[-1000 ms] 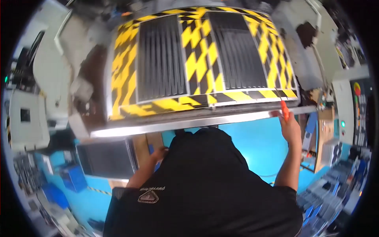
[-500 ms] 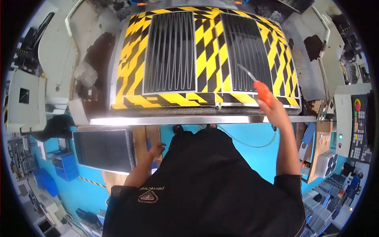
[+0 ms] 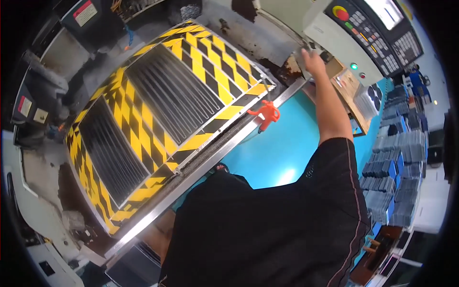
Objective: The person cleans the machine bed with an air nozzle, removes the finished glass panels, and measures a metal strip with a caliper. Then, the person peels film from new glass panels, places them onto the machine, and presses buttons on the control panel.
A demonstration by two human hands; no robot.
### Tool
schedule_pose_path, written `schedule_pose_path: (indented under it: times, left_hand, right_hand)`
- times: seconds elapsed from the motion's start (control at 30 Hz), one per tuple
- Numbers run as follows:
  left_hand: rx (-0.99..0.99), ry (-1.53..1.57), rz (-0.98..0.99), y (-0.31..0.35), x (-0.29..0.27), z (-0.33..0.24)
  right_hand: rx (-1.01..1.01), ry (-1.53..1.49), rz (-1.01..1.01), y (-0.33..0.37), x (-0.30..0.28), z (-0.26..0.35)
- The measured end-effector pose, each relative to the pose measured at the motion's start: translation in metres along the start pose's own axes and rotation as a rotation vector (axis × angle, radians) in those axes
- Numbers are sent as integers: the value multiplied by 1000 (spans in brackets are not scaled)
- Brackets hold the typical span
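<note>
Air gun [image 3: 268, 111], orange, sits unheld at the front R corner of the bed [image 3: 138, 122]: slim nozzle end up against the bed edge, grip hanging out past the rail [image 3: 153, 215], w/ blue floor [image 3: 267, 158] below. Can't tell what bears its weight, so IMO worth checking it's hooked firmly; a bump from the forearm could drop it.

L hand: mostly hidden by the torso; only a bit of bare arm shows nr the rail's near end, so can't tell if it grasps anything. Prob. best kept off the rail.

Past the rail: bed w/ yellow/blk stripes, 2 dark grooved plates [image 3: 174, 93] side by side in it. Both look flat. Dust or wet in the grooves: too fine to tell, so a close look w/ good light would help.

R hand [image 3: 313, 62]: arm stretched beyond the gun, hand up by the pale housing [image 3: 330, 36], fingers bent. Greyish bit at the fingertips; can't tell if it's grasped or just behind. Good form here, I'd say: reach wide of the gun, firm hold, fingertips out of any pinch gap.

Farther: panel [image 3: 368, 38] w/ green lamp [image 3: 354, 66] lit; avoid brushing keys w/ the wrist.
</note>
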State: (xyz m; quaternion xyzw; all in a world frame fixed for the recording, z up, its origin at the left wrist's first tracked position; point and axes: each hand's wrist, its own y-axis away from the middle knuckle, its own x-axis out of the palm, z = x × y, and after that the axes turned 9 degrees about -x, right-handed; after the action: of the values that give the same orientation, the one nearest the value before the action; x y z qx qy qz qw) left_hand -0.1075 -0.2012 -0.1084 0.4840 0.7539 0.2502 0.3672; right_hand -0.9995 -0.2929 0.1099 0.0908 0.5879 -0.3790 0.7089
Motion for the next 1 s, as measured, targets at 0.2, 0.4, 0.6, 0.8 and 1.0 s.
schedule_pose_path:
  times: [0.2, 0.4, 0.6, 0.8, 1.0]
  left_hand:
    - [-115, 380, -11, 69, -65, -122]
    - [1, 848, -556, 87, -149, -156]
    - [-488, 826, -867, 25, -233, -79]
    - [-602, 471, -813, 30, -248, -42]
    - [-514, 1009, -847, 36, -248, -57]
  right_hand:
    - [-130, 198, 290, -40, -29, 49]
    - [-627, -491, 332, 147, -70, 292]
    - [-459, -208, 621, 122, 104, 271]
    - [-228, -469, 825, 113, 130, 267]
    - [22, -700, 880, 117, 129, 265]
